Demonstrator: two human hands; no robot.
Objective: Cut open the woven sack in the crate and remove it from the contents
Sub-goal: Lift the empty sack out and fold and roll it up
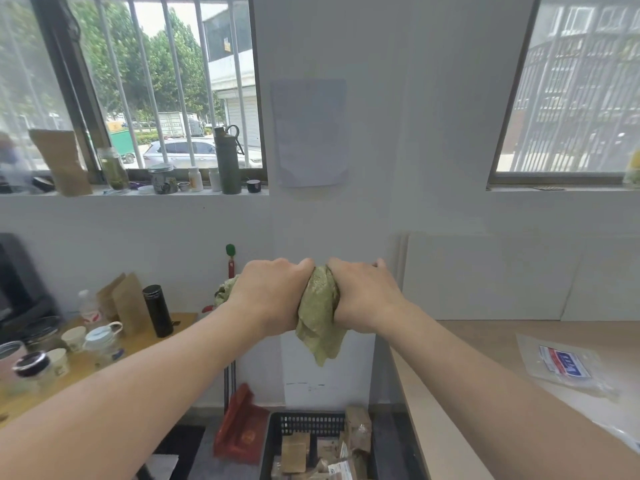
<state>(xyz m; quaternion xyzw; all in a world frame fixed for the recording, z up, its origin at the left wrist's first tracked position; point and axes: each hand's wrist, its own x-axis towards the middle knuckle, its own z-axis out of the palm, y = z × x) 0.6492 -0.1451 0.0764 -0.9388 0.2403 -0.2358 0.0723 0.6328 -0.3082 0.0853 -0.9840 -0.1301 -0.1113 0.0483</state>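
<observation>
While both arms extend forward at chest height, the left hand (273,292) and the right hand (363,296) sit side by side, knuckles nearly touching, in front of the white wall. Each hand is closed tight in a fist around the green woven sack (320,317), which is crumpled into a bundle between them. One bunched part of the sack protrudes past the outer side of the left hand; a loose end hangs down below both wrists. The sack is raised clear of the crate and touches nothing but the hands.

Below the hands, on the floor, stands the black crate (304,424) with a perforated wall. Brown paper-wrapped packets (294,452) lie inside it, some upright, some tilted, uncovered. A red flat bag (239,427) leans just beside the crate on its left.

To the right, a light wooden desk (485,375) carries a clear plastic pouch (564,365) with a red and blue label. To the left, a second desk (180,320) holds a black flask (157,310), paper cups, jars and brown paper bags. A dark green bottle (227,161) stands on the window sill (138,194) among small containers.
</observation>
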